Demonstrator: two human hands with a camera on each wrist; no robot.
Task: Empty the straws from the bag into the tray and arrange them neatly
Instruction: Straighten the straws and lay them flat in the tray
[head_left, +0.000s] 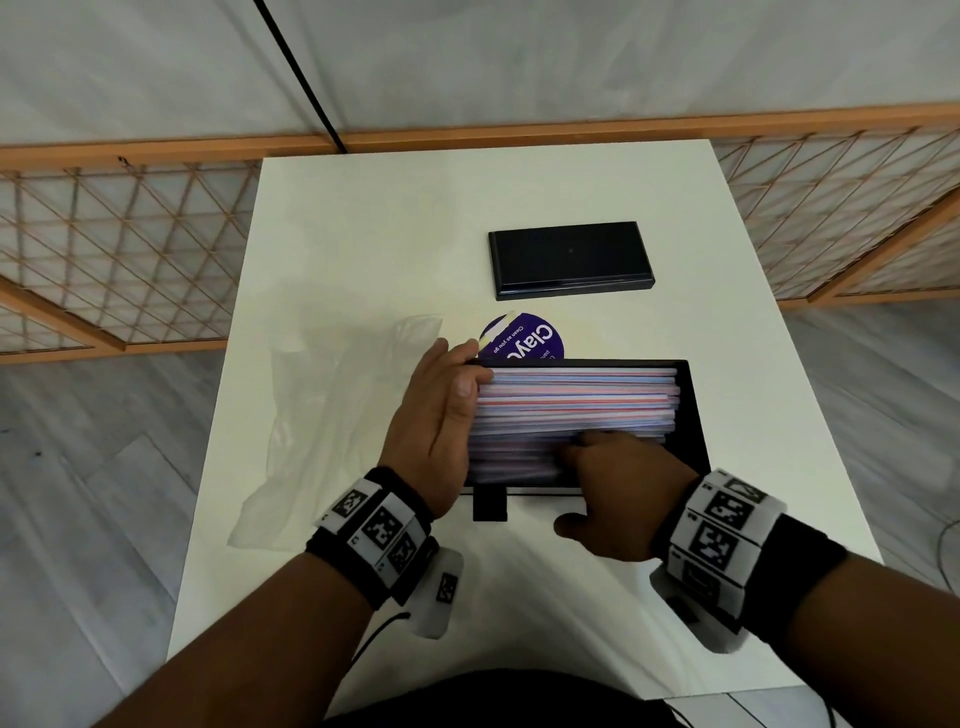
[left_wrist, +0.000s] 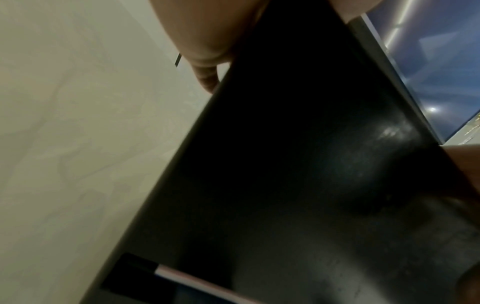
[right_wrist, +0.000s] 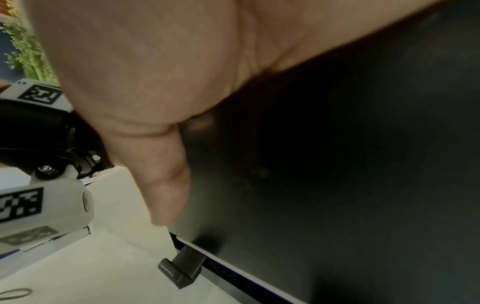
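White table (head_left: 363, 234) holds tray (head_left: 693, 415); left hand (head_left: 441, 410) flat against straws (head_left: 571, 400), right fingers (head_left: 571, 457) seemingly pressing them.

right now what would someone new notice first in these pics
The striped pink and blue straws filling the black tray near the table's middle stand out first, with the left hand flat against their left ends and the right hand resting on the near rows. Left of the tray lies the clear bag, and beyond it a black lid.
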